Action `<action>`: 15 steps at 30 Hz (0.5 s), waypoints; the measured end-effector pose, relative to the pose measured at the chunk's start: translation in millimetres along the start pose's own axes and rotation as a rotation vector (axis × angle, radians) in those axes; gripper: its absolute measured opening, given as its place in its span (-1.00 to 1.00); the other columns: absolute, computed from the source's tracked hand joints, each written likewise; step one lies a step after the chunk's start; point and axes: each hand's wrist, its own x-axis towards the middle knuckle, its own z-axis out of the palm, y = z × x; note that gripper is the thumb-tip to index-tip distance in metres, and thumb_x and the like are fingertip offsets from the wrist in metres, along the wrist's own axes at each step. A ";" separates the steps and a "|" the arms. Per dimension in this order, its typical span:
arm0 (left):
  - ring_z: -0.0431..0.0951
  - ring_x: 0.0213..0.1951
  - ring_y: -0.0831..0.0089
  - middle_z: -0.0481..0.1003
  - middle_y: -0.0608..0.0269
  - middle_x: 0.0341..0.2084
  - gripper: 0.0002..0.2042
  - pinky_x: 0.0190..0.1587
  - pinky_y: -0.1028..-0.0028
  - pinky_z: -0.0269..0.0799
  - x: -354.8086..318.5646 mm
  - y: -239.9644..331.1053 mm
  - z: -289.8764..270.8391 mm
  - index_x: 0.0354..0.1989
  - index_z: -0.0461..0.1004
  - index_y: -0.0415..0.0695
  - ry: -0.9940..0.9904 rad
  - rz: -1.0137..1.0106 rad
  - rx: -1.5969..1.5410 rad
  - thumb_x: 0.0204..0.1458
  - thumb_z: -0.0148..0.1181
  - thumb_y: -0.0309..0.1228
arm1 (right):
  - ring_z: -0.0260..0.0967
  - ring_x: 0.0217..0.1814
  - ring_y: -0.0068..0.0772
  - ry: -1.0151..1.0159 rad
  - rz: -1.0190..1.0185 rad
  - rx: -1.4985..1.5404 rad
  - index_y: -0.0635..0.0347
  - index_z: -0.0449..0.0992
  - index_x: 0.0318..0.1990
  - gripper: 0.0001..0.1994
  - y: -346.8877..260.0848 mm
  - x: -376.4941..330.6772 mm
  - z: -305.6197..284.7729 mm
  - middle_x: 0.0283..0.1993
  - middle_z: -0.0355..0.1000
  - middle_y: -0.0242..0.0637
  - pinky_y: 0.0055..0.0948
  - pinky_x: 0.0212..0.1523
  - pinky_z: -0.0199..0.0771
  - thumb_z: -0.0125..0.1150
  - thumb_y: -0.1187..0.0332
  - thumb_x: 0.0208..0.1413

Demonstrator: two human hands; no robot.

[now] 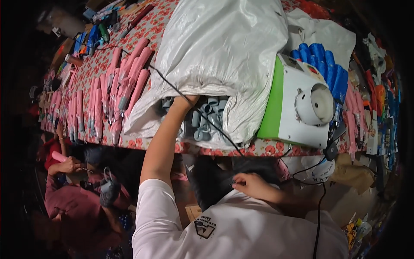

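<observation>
My left arm reaches forward into the mouth of a large white woven sack (224, 52) lying on the table. The sack's upper edge covers the fingers of my left hand (186, 101), so their grip is hidden. Around and below that hand, grey plastic handles (202, 123), tubular and some curved, lie loose in the sack's opening. Close to my body, beneath the table edge, my right hand (252, 185) rests over dark cloth. Its fingers are loosely bent, the thumb apart from the forefinger, and nothing shows between them.
Right of the sack stands a green and white machine (297, 103) with a round cup; blue wrapped bundles (323, 64) lie behind it. Pink wrapped rolls (129, 77) cover the left side of the flowered tablecloth (271, 150). A black cord (172, 86) crosses the sack. A co-worker (82, 203) sits at left.
</observation>
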 end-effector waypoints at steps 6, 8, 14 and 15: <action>0.41 -0.17 -0.02 0.46 0.08 -0.11 -0.66 -0.07 0.15 0.27 -75.0 3.6 8.1 -0.02 0.45 -0.07 0.342 0.196 0.214 0.03 0.01 -0.28 | 0.46 -0.42 -0.27 0.014 -0.142 -0.055 0.27 0.51 -0.20 -0.75 -15.1 -1.1 4.7 -0.39 0.53 -0.23 -0.40 -0.37 0.43 0.25 0.30 0.02; 0.37 -0.22 0.06 0.44 0.19 -0.17 -0.68 -0.06 0.19 0.25 -97.7 9.9 -2.7 -0.05 0.48 -0.01 0.352 0.161 0.389 -0.01 0.06 -0.30 | 0.45 -0.43 -0.26 0.068 -0.151 -0.032 0.27 0.51 -0.21 -0.75 -19.8 -8.9 -4.2 -0.41 0.52 -0.23 -0.39 -0.38 0.42 0.24 0.29 0.02; 0.46 -0.21 0.13 0.47 0.09 -0.23 -0.74 -0.11 0.32 0.37 -174.8 86.7 34.1 -0.16 0.52 -0.18 0.548 -0.009 -0.074 -0.03 0.22 -0.37 | 0.35 -0.49 -0.56 0.164 -0.348 0.094 0.27 0.54 -0.42 -0.94 0.6 -72.8 -94.5 -0.48 0.49 -0.34 -0.59 -0.44 0.34 0.27 0.48 -0.04; 0.46 -0.24 0.14 0.47 0.09 -0.24 -0.72 -0.15 0.33 0.38 -182.5 100.6 48.5 -0.16 0.51 -0.19 0.444 -0.055 -0.126 -0.05 0.25 -0.34 | 0.33 -0.52 -0.55 0.371 -0.368 0.131 0.26 0.54 -0.44 -0.94 8.0 -84.3 -113.0 -0.50 0.49 -0.36 -0.57 -0.46 0.32 0.26 0.47 -0.04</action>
